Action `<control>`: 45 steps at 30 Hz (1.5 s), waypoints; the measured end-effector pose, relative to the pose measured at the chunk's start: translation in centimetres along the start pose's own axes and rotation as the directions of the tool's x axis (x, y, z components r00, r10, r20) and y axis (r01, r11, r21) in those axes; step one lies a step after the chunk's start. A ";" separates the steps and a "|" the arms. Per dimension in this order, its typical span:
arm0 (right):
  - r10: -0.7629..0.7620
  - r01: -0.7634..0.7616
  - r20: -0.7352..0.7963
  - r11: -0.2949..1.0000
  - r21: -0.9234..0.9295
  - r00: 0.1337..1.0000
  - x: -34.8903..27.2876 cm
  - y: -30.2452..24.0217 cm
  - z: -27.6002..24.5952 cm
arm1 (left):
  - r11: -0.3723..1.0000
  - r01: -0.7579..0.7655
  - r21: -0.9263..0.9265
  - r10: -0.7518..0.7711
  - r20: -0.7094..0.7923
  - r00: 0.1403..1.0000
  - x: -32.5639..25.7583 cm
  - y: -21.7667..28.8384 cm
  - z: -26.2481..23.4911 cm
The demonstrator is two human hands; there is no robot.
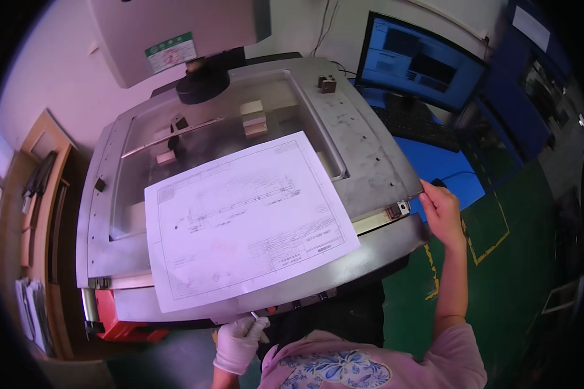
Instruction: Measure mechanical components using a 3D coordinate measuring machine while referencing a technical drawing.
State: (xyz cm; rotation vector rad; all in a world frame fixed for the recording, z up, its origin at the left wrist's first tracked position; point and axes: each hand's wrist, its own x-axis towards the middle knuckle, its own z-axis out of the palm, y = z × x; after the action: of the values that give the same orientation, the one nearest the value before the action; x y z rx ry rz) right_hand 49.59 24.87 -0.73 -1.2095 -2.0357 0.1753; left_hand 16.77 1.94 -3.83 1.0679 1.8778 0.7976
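My right hand [442, 209], bare, is closed around the front right corner of the grey metal stage [376, 159] of a measuring machine. Below the machine's front edge my left hand [239, 342], in a white glove, has its fingers pinched together at a small pale metal piece, too small to make out. A white sheet with a technical drawing [240, 227] lies across the front of the stage and part of its glass. Behind it, a thin metal shaft [172, 137] rests aslant on small blocks. A dark round lens head [202, 83] hangs above the glass.
To the right, a monitor [418, 61] and a dark keyboard [416, 123] stand on a blue desktop [435, 165]. A wooden shelf [58, 214] with papers and dark items is at the left. Under the machine's left front sits a red bin [113, 318]. Yellow lines mark the green floor [499, 272].
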 end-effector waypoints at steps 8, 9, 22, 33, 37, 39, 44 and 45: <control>-0.071 0.070 -0.022 0.995 -0.068 0.997 0.3 0.5 -1.0 | 0.977 0.198 -0.078 -0.201 -0.029 0.979 -1.5 3.5 0.4; -0.071 0.071 0.003 0.996 -0.051 0.998 0.0 0.8 -1.4 | 0.983 0.175 -0.059 -0.175 -0.006 0.985 -2.2 4.4 -0.7; 0.675 -0.609 0.116 0.561 0.560 0.728 -8.6 10.4 -1.1 | 0.899 -0.206 0.386 0.436 -0.822 0.367 -1.1 1.7 -7.5; 0.556 -0.514 0.169 0.553 0.655 0.814 -6.3 11.7 0.6 | 0.774 -0.260 0.577 0.570 -0.814 -0.109 4.0 1.2 -7.4; 0.644 -0.588 0.196 0.477 0.653 0.739 -7.7 10.8 -1.0 | 0.818 -0.309 0.485 0.492 -0.868 -0.060 4.3 1.0 -7.2; 0.591 -0.504 0.099 0.574 0.646 0.800 -6.7 11.6 -1.2 | 0.718 -0.120 0.686 0.689 -0.724 -0.015 4.3 0.2 -7.9; 0.538 -0.553 0.271 0.474 0.685 0.798 -5.2 12.7 0.1 | 0.670 -0.114 0.733 0.738 -0.675 -0.004 4.6 -0.7 -8.1; 0.625 -0.597 0.195 0.536 0.596 0.756 -5.8 12.5 0.8 | 0.620 -0.123 0.775 0.778 -0.627 -0.030 4.6 -0.9 -8.1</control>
State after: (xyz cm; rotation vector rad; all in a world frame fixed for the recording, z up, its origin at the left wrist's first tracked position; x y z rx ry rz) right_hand 59.39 27.26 -10.17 -1.3884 -1.2243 1.0857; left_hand 7.89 4.64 -2.35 1.9604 2.9802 1.8539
